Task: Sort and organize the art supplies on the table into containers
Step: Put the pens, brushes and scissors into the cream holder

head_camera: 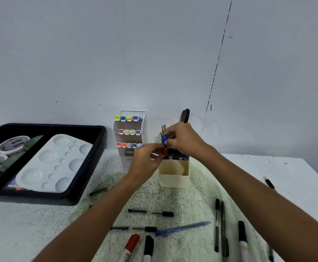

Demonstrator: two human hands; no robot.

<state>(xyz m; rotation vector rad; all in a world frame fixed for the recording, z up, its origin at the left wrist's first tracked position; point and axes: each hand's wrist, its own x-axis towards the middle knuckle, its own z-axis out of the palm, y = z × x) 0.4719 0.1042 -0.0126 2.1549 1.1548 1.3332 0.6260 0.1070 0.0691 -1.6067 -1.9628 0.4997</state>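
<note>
The speckled surface (173, 197) carries all items and stands against a pale wall. At the left sits a black tray (90, 167) with two compartments: the right one holds a white paint palette (52, 163), the left one holds two tape rolls (12, 144) with printed labels.

Behind centre stands a white tiered marker rack (129, 133) with three rows of coloured marker caps facing forward. Just to its right stands a cream pen holder (173, 173); its rear section is filled with upright pens, markers and brushes, and dark scissor handles (185, 115) rise above them.

Both hands work over the holder's rear section. The left hand (145, 161) has its fingers curled and pinches a red marker (165, 151) at its cap. The right hand (182, 138) pinches a blue marker (164, 139) between thumb and fingertips, just above the red one.

Loose on the near surface lie a blue ballpoint pen (184, 228), a red-capped marker (130, 244), a black-capped marker (148, 246), two black-tipped clear pens (150, 212), and several dark pens (223, 229) lying side by side at the right.
</note>
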